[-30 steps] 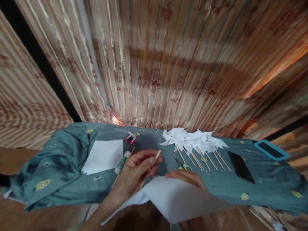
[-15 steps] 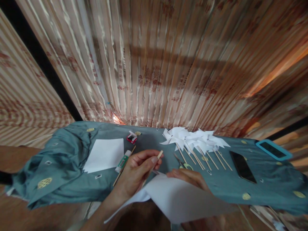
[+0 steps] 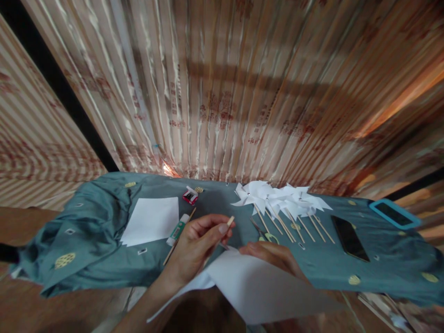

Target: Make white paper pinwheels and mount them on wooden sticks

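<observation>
My left hand (image 3: 197,245) is closed around a thin wooden stick (image 3: 231,220), whose blunt end sticks out past the thumb. In my right hand (image 3: 272,254) is a white sheet of paper (image 3: 256,289), bent into curved flaps that hang toward me; my fingertips grip its upper edge and are partly hidden behind it. The paper's top lies close to the stick below my left fingers; whether they are joined I cannot tell. Scissors (image 3: 265,237) with green handles lie just beyond my right hand. A glue stick (image 3: 178,231) and another wooden stick (image 3: 169,255) lie left of my left hand.
On the green cloth (image 3: 104,273) rests a stack of white paper (image 3: 152,219) at left. A small red box (image 3: 190,196) is behind it. Several white paper pinwheels (image 3: 258,194) on sticks lie at the back right, near a black phone (image 3: 349,238) and a blue-framed device (image 3: 394,213).
Both hands keep almost the same position, still holding the stick and the paper. The view has shifted very slightly.
</observation>
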Tool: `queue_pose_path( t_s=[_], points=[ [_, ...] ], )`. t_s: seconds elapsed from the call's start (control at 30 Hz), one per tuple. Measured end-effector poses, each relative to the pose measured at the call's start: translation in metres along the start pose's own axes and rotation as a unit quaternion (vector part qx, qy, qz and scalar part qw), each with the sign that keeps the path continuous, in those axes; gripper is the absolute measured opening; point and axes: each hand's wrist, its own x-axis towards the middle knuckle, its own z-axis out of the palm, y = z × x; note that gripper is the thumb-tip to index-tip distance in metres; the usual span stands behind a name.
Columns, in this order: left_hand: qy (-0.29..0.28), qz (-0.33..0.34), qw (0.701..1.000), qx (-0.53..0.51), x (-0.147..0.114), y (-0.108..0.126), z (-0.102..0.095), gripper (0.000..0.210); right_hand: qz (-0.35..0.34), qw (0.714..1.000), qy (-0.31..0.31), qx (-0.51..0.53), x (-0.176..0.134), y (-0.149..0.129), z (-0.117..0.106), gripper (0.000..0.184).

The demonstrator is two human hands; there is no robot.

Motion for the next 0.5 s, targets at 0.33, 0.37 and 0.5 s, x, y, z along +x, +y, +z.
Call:
queue_pose_path(
  t_s=[0.33,0.37,0.5],
  points=[
    [0.025,-0.017,1.0,0.003,0.0011,-0.0011,-0.0006,0.028,0.002,1.0,-0.006,-0.018,0.0046,-0.0024,-0.0016,0.022],
    [0.028,-0.019,0.999,0.007,0.0016,-0.0015,-0.001,0.029,0.003,1.0,-0.005,-0.022,0.0049,-0.0028,-0.0013,0.022],
    [0.031,-0.027,0.998,0.042,0.0017,-0.0024,-0.0021,0.033,-0.005,1.0,-0.007,-0.028,0.0035,-0.0012,-0.0024,0.025]
  ],
)
